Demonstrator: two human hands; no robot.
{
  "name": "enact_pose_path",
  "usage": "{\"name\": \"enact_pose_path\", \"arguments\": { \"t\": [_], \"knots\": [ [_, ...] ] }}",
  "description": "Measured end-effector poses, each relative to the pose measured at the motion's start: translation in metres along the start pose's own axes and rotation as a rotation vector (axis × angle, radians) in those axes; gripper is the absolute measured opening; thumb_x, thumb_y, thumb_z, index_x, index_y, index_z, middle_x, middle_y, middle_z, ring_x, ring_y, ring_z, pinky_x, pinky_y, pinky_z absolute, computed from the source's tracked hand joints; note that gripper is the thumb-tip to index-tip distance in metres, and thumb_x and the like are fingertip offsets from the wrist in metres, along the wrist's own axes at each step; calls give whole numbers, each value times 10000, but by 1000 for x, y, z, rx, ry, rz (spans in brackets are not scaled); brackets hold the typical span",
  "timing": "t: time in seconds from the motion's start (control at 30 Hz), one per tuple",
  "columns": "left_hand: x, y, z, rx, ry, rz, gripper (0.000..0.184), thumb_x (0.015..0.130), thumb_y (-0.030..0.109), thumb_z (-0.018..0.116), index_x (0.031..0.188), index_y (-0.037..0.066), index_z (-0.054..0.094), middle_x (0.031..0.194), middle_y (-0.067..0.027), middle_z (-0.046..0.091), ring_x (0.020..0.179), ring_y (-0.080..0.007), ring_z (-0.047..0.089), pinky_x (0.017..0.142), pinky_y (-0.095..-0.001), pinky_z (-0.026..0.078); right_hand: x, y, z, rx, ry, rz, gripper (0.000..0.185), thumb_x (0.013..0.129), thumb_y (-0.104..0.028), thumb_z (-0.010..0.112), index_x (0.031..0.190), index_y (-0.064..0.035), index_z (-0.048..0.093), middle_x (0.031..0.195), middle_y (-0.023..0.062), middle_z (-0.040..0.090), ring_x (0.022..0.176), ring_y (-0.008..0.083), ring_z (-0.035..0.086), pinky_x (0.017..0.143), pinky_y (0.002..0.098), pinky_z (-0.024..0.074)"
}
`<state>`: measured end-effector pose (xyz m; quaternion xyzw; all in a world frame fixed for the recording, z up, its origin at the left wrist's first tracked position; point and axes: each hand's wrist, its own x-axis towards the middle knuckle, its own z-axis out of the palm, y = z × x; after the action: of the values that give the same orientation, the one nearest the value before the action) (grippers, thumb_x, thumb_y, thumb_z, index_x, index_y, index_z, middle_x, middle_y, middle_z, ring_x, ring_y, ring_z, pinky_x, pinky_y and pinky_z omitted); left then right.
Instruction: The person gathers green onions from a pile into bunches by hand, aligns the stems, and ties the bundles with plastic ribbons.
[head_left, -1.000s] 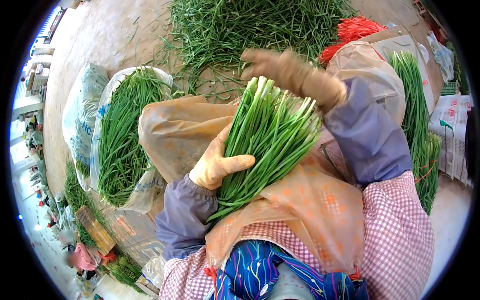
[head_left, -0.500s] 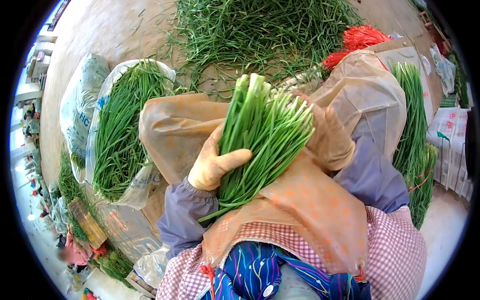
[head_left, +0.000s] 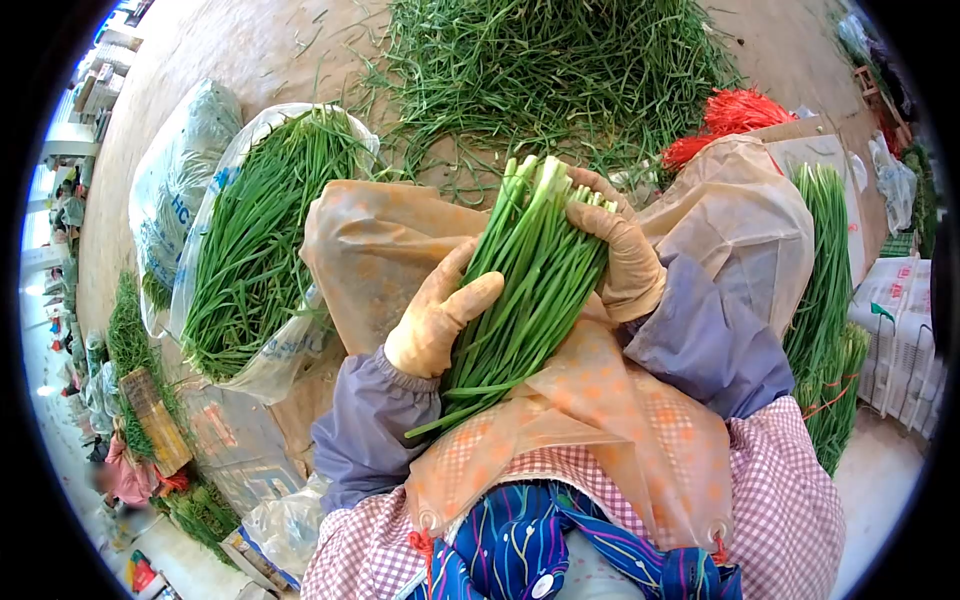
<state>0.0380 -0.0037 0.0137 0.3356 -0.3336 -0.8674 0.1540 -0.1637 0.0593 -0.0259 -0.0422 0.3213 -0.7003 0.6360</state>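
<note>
A thick bunch of long green stalks (head_left: 530, 290) with pale cut ends is held above my lap, ends pointing up and away from me. My left hand (head_left: 440, 315), in a tan glove, wraps round its left side, thumb across the front. On the right, my right hand (head_left: 620, 240), gloved too, closes round the bunch near the pale ends; some of its fingers are behind the stalks. A translucent apron (head_left: 640, 420) with orange dots lies under the bunch.
Loose green leaves (head_left: 550, 80) are heaped on the floor ahead. An open plastic bag (head_left: 270, 240) of greens stands left, beside a closed bag (head_left: 180, 190). Red ties (head_left: 735, 115) and upright bunches (head_left: 825, 270) are at right, near white crates (head_left: 895, 330). A person (head_left: 130, 475) is far left.
My right hand has come down from above the bunch and closed round its upper right side. The stalks are drawn into a narrower bundle. My left hand keeps its hold.
</note>
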Motion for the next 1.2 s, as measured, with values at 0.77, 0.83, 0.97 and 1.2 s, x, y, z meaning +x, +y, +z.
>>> {"name": "enact_pose_path", "arguments": {
  "t": [0.77,0.83,0.97,1.2],
  "knots": [
    [11,-19,0,30,42,71,641,767,85,749,1315,35,421,1177,-113,589,1085,-203,585,964,-347,473,16,-22,16,-1225,-225,-405,157,837,-188,696,910,-51,718,1095,104,639,1029,247,593,905,359,451],
    [14,-20,-2,-16,38,70,617,777,98,741,1306,34,430,1179,-112,589,1090,-200,582,970,-345,469,16,-24,14,-1063,-215,-343,133,833,-154,699,898,-39,720,1100,94,639,1016,220,595,895,341,464],
    [15,-21,-2,71,-1,57,577,804,97,715,1303,21,436,1191,-116,581,1092,-196,572,982,-346,453,14,-53,13,-533,-63,28,106,848,-106,658,861,-12,706,1088,83,664,997,194,609,906,325,476],
    [15,-20,-4,-50,-39,53,642,812,81,660,1384,3,380,1311,-133,524,1198,-225,518,1052,-354,388,49,-151,-57,-656,140,-459,245,929,-257,591,1088,-75,634,1124,79,671,1064,244,606,976,476,430]
  ]
}}
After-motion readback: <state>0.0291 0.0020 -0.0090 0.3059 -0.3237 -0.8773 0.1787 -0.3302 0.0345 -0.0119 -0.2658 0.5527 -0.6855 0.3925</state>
